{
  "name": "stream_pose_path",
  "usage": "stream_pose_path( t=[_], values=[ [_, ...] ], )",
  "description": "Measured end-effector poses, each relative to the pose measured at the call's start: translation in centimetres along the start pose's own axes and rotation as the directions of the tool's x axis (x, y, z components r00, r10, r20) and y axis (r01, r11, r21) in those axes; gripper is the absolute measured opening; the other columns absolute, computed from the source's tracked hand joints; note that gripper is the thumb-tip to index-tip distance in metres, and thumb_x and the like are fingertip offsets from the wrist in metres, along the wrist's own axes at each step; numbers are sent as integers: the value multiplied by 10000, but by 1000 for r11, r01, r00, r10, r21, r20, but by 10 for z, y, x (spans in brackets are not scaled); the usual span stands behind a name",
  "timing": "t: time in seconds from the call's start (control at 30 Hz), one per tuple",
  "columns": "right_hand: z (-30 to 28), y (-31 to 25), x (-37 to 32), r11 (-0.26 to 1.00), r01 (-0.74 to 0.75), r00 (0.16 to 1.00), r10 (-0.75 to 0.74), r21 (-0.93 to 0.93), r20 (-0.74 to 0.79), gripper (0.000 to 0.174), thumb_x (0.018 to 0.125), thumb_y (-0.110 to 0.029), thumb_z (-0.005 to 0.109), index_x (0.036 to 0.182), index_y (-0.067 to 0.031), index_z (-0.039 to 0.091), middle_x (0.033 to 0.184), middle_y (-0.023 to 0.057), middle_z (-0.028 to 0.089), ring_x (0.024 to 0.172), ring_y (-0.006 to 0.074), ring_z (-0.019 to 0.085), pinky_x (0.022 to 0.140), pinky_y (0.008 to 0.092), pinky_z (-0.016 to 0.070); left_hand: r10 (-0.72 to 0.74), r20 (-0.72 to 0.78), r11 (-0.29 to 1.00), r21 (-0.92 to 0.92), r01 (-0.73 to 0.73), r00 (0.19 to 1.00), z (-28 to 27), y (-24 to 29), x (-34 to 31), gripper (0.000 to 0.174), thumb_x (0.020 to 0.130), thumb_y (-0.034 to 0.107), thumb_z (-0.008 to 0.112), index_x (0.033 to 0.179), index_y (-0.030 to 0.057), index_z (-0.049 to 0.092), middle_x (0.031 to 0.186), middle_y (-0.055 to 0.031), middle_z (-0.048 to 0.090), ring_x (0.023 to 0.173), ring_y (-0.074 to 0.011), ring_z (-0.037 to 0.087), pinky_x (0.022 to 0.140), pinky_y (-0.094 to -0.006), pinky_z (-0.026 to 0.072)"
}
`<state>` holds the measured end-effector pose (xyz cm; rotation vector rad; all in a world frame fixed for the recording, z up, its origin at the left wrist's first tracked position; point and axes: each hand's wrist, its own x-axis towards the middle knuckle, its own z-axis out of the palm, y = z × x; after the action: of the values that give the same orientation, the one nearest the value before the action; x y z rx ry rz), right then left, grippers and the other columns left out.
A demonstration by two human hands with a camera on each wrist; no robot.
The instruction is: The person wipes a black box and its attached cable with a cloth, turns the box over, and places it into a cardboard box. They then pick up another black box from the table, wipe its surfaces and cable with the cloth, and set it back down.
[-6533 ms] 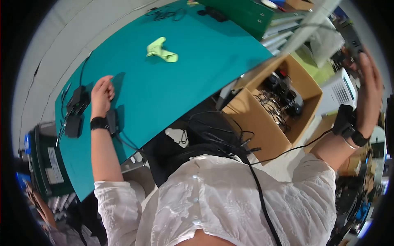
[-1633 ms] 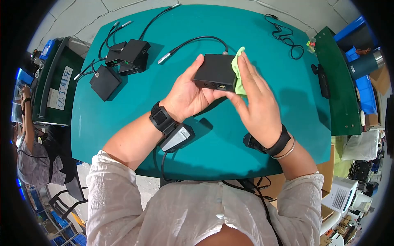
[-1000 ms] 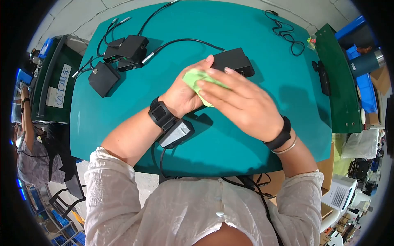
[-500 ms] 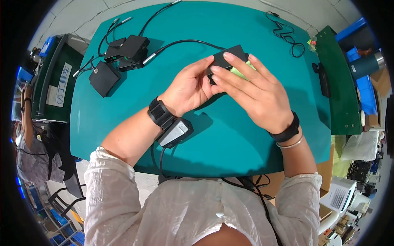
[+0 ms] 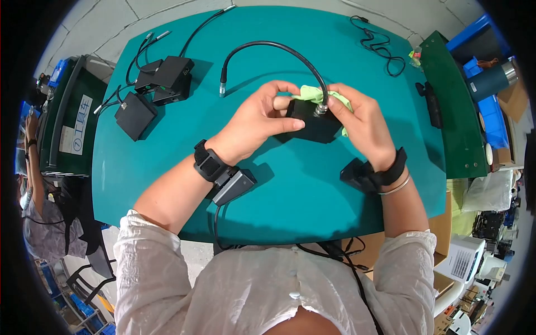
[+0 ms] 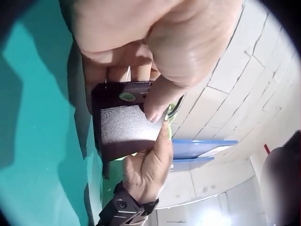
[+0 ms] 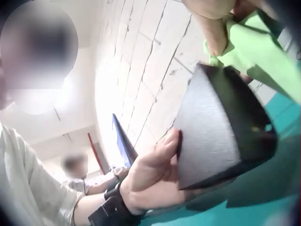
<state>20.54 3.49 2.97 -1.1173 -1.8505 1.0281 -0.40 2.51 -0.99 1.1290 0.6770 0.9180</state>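
A small black box [image 5: 314, 121] with a black cable [image 5: 267, 44] plugged into its top is held up over the teal table [image 5: 167, 167]. My left hand [image 5: 279, 109] grips the box's left end, thumb across its face. My right hand [image 5: 341, 109] pinches a light green cloth [image 5: 314, 94] against the box's far and right sides. In the left wrist view the left thumb [image 6: 160, 96] lies on the box [image 6: 129, 129]. The right wrist view shows the cloth [image 7: 256, 52] bunched over the box [image 7: 218, 136], with the left hand [image 7: 150, 174] below it.
Several similar black boxes [image 5: 172, 75] with cables lie at the table's far left. A thin coiled cable [image 5: 379, 42] lies far right. A green bin [image 5: 64, 120] stands left, a green board [image 5: 441, 106] and blue crates [image 5: 491, 106] right. Another person [image 5: 28, 184] is at the left edge.
The box has been turned so its cable end faces up, and the cable now arches over the table. The cloth has shifted from the box's right face to its far top edge.
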Motion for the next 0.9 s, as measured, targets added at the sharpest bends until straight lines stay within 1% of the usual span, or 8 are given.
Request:
stream_pose_path(
  t=[0.13, 0.2, 0.4, 0.57, 0.67, 0.77, 0.83, 0.9],
  values=[
    [-22, -1, 8, 983, -44, 993, 63, -177, 103, 165, 886, -109, 611, 997, 3, 661, 785, 86, 666, 786, 168, 624, 715, 271, 493, 108, -113, 994, 9, -108, 988, -1, 1, 3, 364, 832, 22, 667, 1148, 49, 488, 933, -4, 626, 849, -57, 548, 724, -193, 425],
    [-22, 10, 14, 761, 527, 838, -539, -378, 84, 157, 876, -122, 619, 977, -21, 684, 837, 91, 693, 794, 230, 650, 725, 307, 493, 74, -199, 995, -57, -87, 977, 1, 1, 3, 362, 835, 22, 664, 1153, 37, 491, 921, -11, 628, 843, -58, 557, 731, -190, 432],
    [-3, -17, 3, 653, 447, 822, -570, -612, -7, 262, 770, -71, 674, 1031, -89, 683, 937, 47, 700, 1049, 254, 600, 840, 353, 461, 101, -188, 986, 150, -73, 977, 7, 6, 3, 351, 825, -8, 664, 1140, 24, 511, 927, -5, 638, 790, -41, 571, 678, -173, 447],
    [4, -9, 1, 534, 587, 767, -607, -609, 207, 236, 789, -82, 645, 1023, -86, 674, 962, 53, 684, 1100, 233, 573, 909, 425, 440, 73, -153, 971, 239, -35, 985, 9, -2, 0, 351, 798, -31, 685, 1115, 12, 539, 808, 28, 594, 765, -31, 540, 701, -191, 464],
    [-14, -10, 0, 818, 503, 857, -513, -279, 40, 221, 824, -116, 643, 1038, -68, 670, 946, 77, 681, 1091, 229, 574, 932, 413, 432, 164, -206, 970, 210, -120, 965, 8, -2, 1, 320, 806, 60, 719, 1089, 18, 573, 702, 57, 519, 707, -41, 525, 656, -179, 448],
    [-26, -5, 5, 984, 87, 923, -138, -153, -359, 241, 852, -168, 638, 1062, -53, 661, 985, 100, 672, 1034, 251, 591, 950, 403, 418, 100, -257, 992, -50, -116, 961, 8, 12, -1, 315, 851, 72, 677, 1135, -2, 560, 881, -69, 662, 794, -102, 625, 659, -225, 489],
    [-35, 23, 12, 565, 188, 882, -457, -803, -116, 278, 866, -219, 635, 1079, -43, 655, 1047, 126, 653, 966, 272, 605, 912, 372, 441, 88, -276, 994, -32, -100, 957, 4, 10, 0, 326, 874, 93, 651, 1172, 11, 548, 912, -61, 654, 825, -104, 626, 692, -242, 507],
    [-26, 28, 15, 660, 279, 874, -476, -697, -102, 288, 875, -237, 632, 1086, -43, 652, 1035, 130, 647, 924, 270, 607, 865, 355, 457, 69, -291, 997, -13, -76, 954, 2, 11, 1, 338, 896, 114, 626, 1210, 24, 536, 943, -54, 645, 856, -107, 627, 726, -260, 526]
  ],
)
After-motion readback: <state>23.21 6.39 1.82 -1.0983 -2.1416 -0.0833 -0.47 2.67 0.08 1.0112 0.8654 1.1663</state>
